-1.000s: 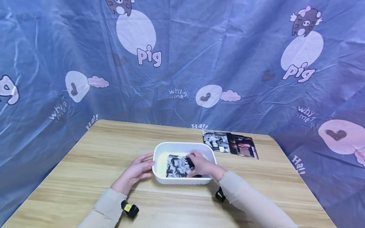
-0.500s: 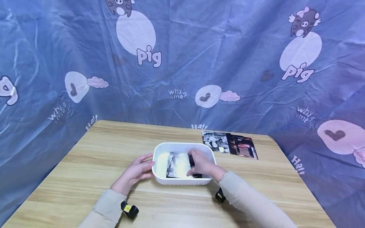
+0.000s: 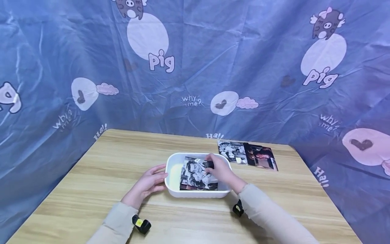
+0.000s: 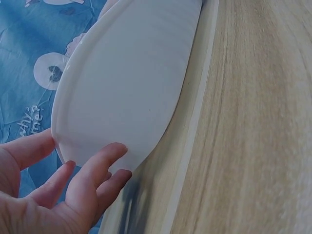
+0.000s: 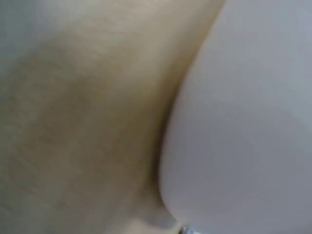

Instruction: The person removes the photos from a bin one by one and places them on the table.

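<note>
While a blue cartoon-pig cloth [image 3: 243, 61] walls in the wooden desk [image 3: 100, 169], the left hand [image 3: 147, 183] rests open-fingered against the white tray [image 3: 171, 169], and the right hand [image 3: 222, 171] pinches a black-and-white photo [image 3: 196, 174] inside it; two more photos [image 3: 246, 154] lie behind.

Bright, even light with soft shadows; the right wrist view is wholly blurred

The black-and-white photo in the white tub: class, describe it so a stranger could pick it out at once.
On the wooden table stands a white tub, steadied by the left hand. Inside it lies the black-and-white photo, pinched at its far edge by the right hand. Unlike the two photos lying flat on the table behind, it sits in the tub.
</note>
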Action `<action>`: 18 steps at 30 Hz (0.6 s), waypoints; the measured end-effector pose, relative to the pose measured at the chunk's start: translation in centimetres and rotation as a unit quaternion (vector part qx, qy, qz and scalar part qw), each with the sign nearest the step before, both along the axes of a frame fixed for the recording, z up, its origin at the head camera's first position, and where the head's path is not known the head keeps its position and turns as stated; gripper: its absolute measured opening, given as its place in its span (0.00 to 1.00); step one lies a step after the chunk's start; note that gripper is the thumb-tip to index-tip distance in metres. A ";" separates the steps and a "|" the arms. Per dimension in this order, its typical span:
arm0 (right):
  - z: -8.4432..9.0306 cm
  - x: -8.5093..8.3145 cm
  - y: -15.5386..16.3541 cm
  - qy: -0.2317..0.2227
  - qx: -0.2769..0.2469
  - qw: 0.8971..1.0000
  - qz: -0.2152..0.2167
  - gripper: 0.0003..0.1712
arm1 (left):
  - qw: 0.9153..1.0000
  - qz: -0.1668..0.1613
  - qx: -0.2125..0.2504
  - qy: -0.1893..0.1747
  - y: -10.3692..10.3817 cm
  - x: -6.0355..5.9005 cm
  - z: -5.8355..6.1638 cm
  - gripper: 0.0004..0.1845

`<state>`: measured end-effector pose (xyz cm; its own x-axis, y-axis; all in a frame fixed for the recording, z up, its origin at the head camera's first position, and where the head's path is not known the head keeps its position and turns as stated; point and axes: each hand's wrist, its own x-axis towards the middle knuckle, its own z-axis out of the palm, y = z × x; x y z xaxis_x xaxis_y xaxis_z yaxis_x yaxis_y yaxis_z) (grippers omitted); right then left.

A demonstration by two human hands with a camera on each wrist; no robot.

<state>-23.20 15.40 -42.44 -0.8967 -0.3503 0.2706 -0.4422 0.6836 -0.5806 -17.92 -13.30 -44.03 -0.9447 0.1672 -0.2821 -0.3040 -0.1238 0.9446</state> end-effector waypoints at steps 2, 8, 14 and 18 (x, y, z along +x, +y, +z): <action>0.5 -0.1 0.2 -0.004 -0.014 1.000 -0.003 0.15 | 1.000 0.001 0.001 0.001 0.0 0.0 -0.1 0.33; 2.3 -0.7 1.6 -0.008 -0.056 0.998 -0.017 0.10 | 1.000 -0.003 0.000 0.005 0.0 0.0 -0.2 0.33; 3.5 -1.1 3.2 -0.022 -0.133 0.988 -0.070 0.11 | 1.000 -0.007 -0.003 0.010 -0.2 0.0 -0.3 0.33; 3.9 -1.3 4.9 -0.049 -0.212 0.969 -0.117 0.13 | 1.000 -0.006 -0.002 0.009 0.0 0.0 -0.2 0.32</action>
<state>-24.51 20.27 -38.58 -0.9667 -0.0108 0.2558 -0.2332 0.4492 -0.8625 -17.88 -13.34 -44.25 -0.9476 0.1765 -0.2661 -0.2885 -0.1159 0.9505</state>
